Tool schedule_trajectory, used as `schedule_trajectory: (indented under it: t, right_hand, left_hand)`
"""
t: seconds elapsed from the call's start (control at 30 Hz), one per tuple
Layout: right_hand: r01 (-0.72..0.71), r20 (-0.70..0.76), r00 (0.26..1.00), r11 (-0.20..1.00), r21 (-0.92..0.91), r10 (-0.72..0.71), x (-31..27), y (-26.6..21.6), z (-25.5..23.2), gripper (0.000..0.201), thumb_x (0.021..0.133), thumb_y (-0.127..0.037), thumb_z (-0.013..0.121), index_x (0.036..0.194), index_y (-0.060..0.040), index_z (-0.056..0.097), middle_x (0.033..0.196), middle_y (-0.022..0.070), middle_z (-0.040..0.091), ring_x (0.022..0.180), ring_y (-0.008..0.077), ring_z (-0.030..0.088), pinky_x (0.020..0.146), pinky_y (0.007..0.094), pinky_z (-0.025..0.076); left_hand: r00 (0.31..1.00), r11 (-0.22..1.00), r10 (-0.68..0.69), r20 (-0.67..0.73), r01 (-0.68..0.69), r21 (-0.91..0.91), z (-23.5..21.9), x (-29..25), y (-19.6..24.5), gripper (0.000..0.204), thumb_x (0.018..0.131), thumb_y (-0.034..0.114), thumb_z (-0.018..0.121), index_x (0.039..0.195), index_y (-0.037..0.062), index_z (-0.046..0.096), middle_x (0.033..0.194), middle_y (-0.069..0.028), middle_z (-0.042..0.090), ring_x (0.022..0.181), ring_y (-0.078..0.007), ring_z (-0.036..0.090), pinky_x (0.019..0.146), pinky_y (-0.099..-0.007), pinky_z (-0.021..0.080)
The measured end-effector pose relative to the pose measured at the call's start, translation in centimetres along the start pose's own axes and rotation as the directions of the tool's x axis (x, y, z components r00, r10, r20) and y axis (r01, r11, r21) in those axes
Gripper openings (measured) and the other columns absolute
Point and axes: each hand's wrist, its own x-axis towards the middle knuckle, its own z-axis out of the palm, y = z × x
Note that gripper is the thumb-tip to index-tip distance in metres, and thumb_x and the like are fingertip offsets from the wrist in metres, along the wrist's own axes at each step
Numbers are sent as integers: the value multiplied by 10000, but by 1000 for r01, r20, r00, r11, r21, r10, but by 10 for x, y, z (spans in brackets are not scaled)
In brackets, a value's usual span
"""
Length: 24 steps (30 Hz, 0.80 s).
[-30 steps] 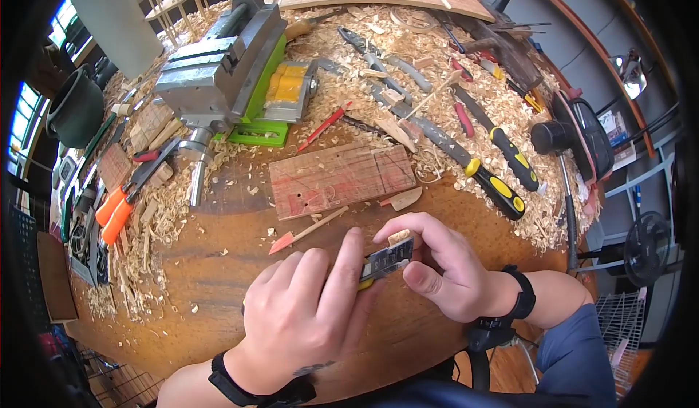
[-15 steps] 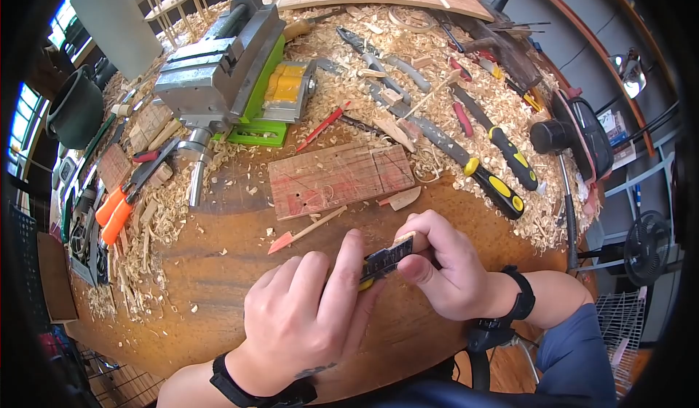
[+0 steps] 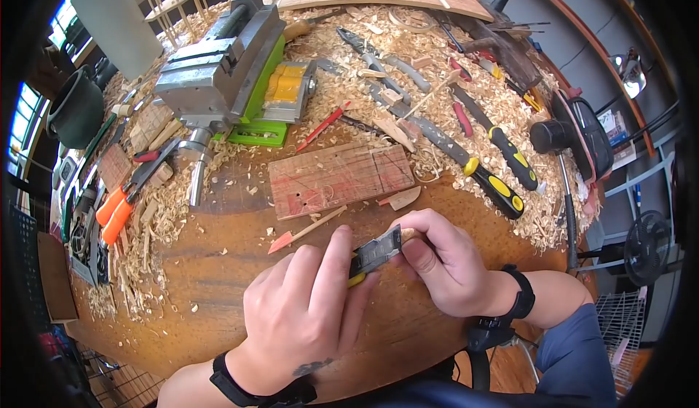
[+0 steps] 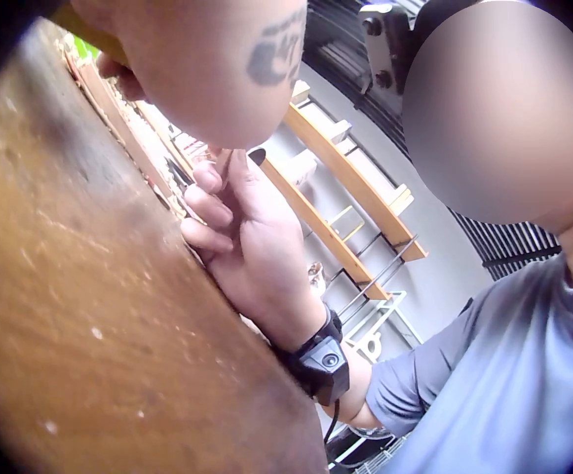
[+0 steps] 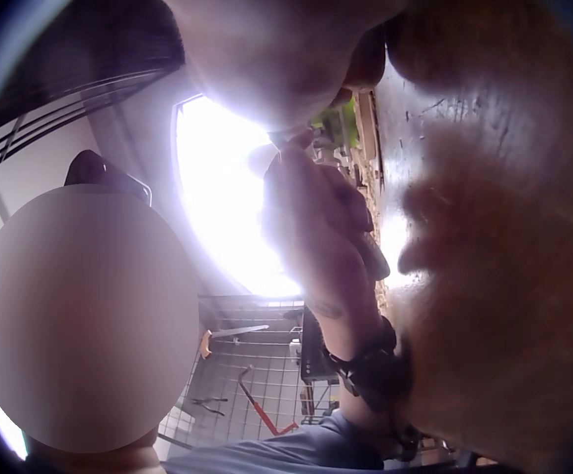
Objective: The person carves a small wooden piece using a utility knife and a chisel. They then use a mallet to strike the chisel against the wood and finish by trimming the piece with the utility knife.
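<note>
In the head view my left hand [image 3: 302, 310] grips a utility knife [image 3: 376, 253] with a dark grey metal head and a yellow body, mostly hidden in the palm. My right hand [image 3: 459, 273] pinches a small pale piece of wood [image 3: 409, 233] between thumb and fingers, most of it covered. The knife's end is right at the wood, close to the right thumb. Both hands are held over the near part of the wooden table [image 3: 196, 299]. In the left wrist view the right hand [image 4: 257, 232] shows with curled fingers; the wood is hidden there.
Beyond the hands lie a red-marked board [image 3: 342, 179], a red-tipped stick [image 3: 313, 227] and a small wooden blade shape [image 3: 403, 199]. A metal vise [image 3: 200, 80] stands back left. Yellow-and-black-handled tools [image 3: 499, 189] lie among shavings [image 3: 542, 219] on the right, orange-handled pliers [image 3: 116, 215] on the left.
The knife head has drawn slightly left and turned steeper, along with the left fingers. The right thumb has come up against the wood piece. Things on the table stay put.
</note>
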Motion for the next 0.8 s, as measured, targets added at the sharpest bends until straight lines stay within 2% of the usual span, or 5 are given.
schedule_trajectory:
  t: [0.4, 0.5, 0.53, 0.6, 0.8]
  right_hand:
    - [-48, 193, 981, 985, 166, 15, 0, -11, -11, 504, 1161, -319, 492, 1518, 36, 485, 1345, 176, 665, 1201, 251, 681, 1034, 361, 515]
    - [-90, 141, 988, 982, 164, 67, 1, -14, -6, 750, 1112, -571, 493, 1539, 45, 463, 982, 26, 624, 780, 79, 519, 705, 249, 426]
    - [-90, 143, 987, 983, 163, 67, 1, -13, -5, 750, 1112, -571, 493, 1539, 45, 463, 982, 26, 624, 780, 79, 519, 705, 249, 426]
    - [-75, 166, 985, 979, 188, 43, -2, -8, -3, 536, 1160, -364, 489, 1519, 35, 481, 1389, 191, 637, 1259, 290, 657, 1068, 391, 502]
    - [-35, 134, 991, 995, 94, 22, -2, -9, 0, 428, 1173, -306, 478, 1438, 26, 524, 1295, 178, 644, 1189, 280, 661, 1028, 382, 512]
  left_hand:
    - [989, 997, -35, 145, 43, -56, -7, 0, 9, 550, 845, 177, 859, 1319, -36, 680, 832, -103, 639, 625, -252, 639, 555, -361, 511]
    - [989, 997, -31, 147, 40, -59, -8, 0, 9, 544, 847, 177, 859, 1314, -39, 682, 830, -103, 641, 624, -250, 642, 551, -358, 512]
    - [989, 997, -24, 146, 34, -65, -8, 0, 9, 541, 848, 177, 859, 1310, -41, 683, 829, -104, 642, 622, -250, 642, 549, -357, 512]
    - [995, 998, 4, 97, 1, -58, -1, 0, 5, 524, 873, 229, 846, 1293, -45, 693, 788, -69, 579, 576, -207, 598, 507, -336, 477]
    - [989, 996, -25, 144, 36, -77, -8, 0, 11, 521, 858, 183, 859, 1293, -48, 689, 825, -105, 660, 618, -242, 661, 545, -350, 526]
